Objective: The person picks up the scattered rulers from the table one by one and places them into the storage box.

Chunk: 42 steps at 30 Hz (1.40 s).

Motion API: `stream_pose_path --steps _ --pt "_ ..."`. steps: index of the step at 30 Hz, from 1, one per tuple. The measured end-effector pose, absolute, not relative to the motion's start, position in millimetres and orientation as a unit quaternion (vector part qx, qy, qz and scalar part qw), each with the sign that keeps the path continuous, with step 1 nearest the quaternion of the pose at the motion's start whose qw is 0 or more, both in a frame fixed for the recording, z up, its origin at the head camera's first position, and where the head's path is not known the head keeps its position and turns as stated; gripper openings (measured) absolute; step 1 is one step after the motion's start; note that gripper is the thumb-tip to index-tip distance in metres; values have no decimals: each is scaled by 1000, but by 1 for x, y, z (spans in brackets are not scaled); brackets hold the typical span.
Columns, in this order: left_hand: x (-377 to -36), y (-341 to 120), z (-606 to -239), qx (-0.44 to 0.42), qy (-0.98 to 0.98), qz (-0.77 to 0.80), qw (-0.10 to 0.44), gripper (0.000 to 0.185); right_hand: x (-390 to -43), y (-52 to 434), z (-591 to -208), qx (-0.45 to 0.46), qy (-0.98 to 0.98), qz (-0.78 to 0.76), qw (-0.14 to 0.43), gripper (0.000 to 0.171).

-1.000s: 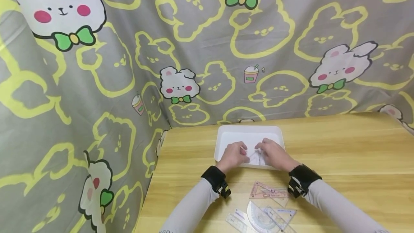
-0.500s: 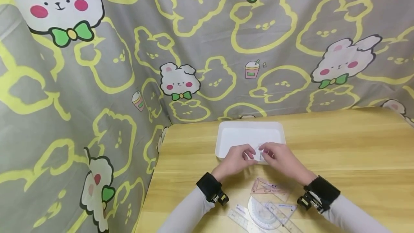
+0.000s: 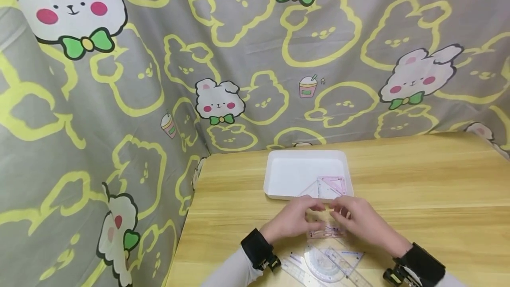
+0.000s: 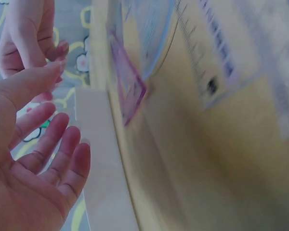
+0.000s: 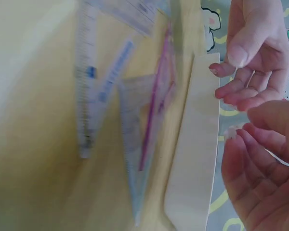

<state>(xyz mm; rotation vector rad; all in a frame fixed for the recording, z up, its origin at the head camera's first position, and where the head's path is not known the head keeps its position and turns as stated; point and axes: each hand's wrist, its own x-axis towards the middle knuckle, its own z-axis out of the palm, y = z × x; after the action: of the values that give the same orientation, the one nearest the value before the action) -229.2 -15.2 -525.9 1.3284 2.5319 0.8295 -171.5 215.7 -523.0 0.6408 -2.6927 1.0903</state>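
A white tray [image 3: 279,176] stands on the wooden table and holds a pink set square [image 3: 334,184] and a clear one [image 3: 312,189]. Just in front of the tray, my left hand [image 3: 296,218] and right hand [image 3: 354,218] hover close together over another pink set square [image 3: 324,232] lying on the table. The left wrist view shows my left hand [image 4: 33,159] with loosely curved, empty fingers beside the tray wall [image 4: 103,163]. The right wrist view shows my right hand [image 5: 260,168] relaxed and empty too. Whether any fingertip touches the square is hidden.
A clear protractor [image 3: 318,262], a straight ruler [image 3: 295,271] and another clear ruler [image 3: 346,267] lie near the table's front edge. A grey cartoon-rabbit cloth [image 3: 159,79] hangs behind and to the left. Bare wood [image 3: 430,185] stretches to the right.
Both hands have drawn back out of the tray toward me, leaving the set squares inside. They now sit over the pink set square on the table.
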Motion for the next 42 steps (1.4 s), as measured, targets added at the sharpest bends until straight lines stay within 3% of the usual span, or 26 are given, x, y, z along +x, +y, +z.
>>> stream_pose_path --steps 7,11,16,23,33,42 --pt "-205 -17 -529 476 843 236 82 47 -142 219 -530 167 -924 339 61 15" --pt "-195 -13 -532 477 849 208 85 51 -128 220 -536 142 -937 305 93 21" --pt "-191 2 -536 465 869 161 57 55 -122 229 -544 142 -947 252 138 37" --pt "-193 29 -542 442 891 105 5 57 -124 246 -554 155 -955 224 121 60" --pt "-191 46 -544 388 918 78 28 56 -135 252 -558 162 -958 219 89 55" --pt "-193 52 -541 402 911 69 60 50 -138 252 -557 162 -959 224 60 56"
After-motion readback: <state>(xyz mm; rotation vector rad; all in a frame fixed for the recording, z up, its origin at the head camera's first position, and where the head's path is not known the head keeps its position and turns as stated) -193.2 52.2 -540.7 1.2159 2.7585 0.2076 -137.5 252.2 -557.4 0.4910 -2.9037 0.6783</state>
